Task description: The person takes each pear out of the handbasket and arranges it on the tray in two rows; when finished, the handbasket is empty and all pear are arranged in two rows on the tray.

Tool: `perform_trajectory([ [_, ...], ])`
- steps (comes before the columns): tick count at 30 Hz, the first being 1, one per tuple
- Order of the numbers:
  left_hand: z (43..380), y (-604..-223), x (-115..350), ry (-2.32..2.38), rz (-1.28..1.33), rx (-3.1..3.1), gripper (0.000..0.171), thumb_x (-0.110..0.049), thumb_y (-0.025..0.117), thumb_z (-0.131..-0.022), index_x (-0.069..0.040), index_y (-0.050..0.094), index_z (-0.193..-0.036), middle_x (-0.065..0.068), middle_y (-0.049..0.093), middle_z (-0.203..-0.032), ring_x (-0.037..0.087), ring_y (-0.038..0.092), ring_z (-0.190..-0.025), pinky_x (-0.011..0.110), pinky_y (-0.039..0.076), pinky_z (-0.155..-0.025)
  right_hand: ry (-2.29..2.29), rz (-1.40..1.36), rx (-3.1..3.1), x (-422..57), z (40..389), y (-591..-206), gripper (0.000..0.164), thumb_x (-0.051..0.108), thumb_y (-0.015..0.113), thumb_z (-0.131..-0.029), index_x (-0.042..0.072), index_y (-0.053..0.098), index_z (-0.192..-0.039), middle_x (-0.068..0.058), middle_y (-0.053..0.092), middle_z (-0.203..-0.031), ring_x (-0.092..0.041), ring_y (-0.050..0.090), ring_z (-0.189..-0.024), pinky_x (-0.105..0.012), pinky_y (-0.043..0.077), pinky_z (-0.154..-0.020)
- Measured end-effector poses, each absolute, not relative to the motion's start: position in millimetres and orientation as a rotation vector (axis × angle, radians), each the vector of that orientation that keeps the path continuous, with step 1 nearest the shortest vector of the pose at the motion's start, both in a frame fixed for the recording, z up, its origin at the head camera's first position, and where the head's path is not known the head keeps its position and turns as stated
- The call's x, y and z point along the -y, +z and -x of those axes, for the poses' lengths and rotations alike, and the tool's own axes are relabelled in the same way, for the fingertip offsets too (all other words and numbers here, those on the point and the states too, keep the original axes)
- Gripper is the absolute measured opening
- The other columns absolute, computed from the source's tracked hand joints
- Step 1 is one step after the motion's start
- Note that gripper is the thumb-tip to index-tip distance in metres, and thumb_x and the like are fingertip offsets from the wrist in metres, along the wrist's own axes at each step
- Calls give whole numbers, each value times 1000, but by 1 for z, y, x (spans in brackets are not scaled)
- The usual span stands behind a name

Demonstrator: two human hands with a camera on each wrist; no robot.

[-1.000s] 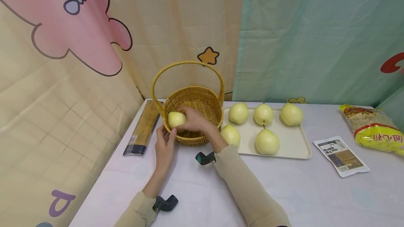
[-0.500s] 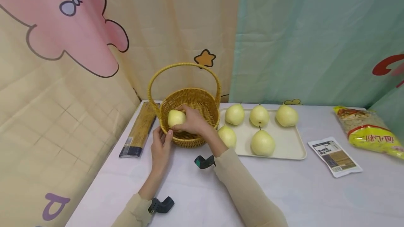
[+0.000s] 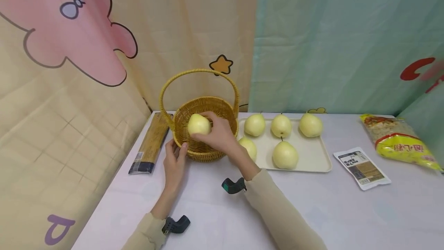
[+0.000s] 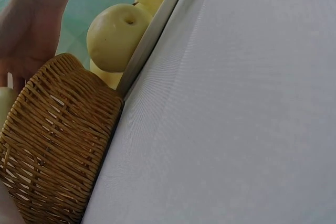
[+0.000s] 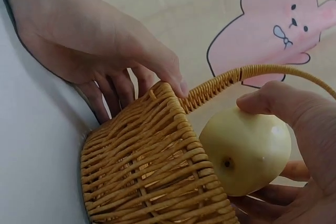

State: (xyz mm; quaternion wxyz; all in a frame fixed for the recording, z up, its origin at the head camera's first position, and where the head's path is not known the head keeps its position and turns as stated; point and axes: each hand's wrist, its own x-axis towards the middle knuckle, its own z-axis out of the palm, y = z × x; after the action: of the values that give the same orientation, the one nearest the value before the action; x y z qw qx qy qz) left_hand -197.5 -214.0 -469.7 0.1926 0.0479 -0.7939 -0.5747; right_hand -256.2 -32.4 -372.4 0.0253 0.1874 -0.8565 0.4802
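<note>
A pale yellow-green pear (image 3: 199,124) is in my right hand (image 3: 220,134), thumb on one side and fingers round the other. Hand and pear are over the opening of a brown wicker basket (image 3: 205,156) with a tall arched handle. In the right wrist view the pear (image 5: 244,150) shows above the rim. My left hand (image 3: 175,165) holds the near left side of the basket, its thumb at the rim and its fingers against the outer wall. In the left wrist view the basket's woven wall (image 4: 58,140) hides part of the held pear.
Right of the basket, a cream tray (image 3: 313,157) bears several pears (image 3: 285,155). A pack of dry noodles (image 3: 148,144) lies left of the basket. Farther right are a white-and-brown pouch (image 3: 362,168) and a yellow food bag (image 3: 399,142). A curtain (image 3: 312,49) hangs behind.
My right hand has lifted the pear up from low in the basket and slightly right, towards the middle of the opening. My left hand stays at the rim. The head view has shifted slightly.
</note>
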Motion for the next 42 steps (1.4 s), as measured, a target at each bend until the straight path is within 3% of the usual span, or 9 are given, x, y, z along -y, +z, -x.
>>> perform_trajectory([
  [20,198,-465,219,-1595,-114,2250,60,-40,54,-110,-4,38,-156,22,46,-161,38,47,-148,50,42,-124,1534,-561,2492,-47,216,-367,66,36,89,-82,21,60,-140,-2,70,-130,-22,74,-103,-37,67,-80],
  [30,195,-466,218,-1620,-132,2235,63,-42,53,-110,-3,37,-156,23,43,-162,40,45,-150,52,40,-125,1490,-534,2507,-86,198,-362,66,30,90,-83,23,61,-141,-3,70,-131,-24,72,-111,-40,66,-87],
  [42,194,-470,210,-1615,-160,2245,63,-44,50,-111,-4,36,-157,20,42,-163,36,43,-151,47,40,-126,1393,-340,2506,-154,181,-365,67,29,91,-84,16,60,-143,-11,74,-127,-27,72,-113,-48,63,-95],
])
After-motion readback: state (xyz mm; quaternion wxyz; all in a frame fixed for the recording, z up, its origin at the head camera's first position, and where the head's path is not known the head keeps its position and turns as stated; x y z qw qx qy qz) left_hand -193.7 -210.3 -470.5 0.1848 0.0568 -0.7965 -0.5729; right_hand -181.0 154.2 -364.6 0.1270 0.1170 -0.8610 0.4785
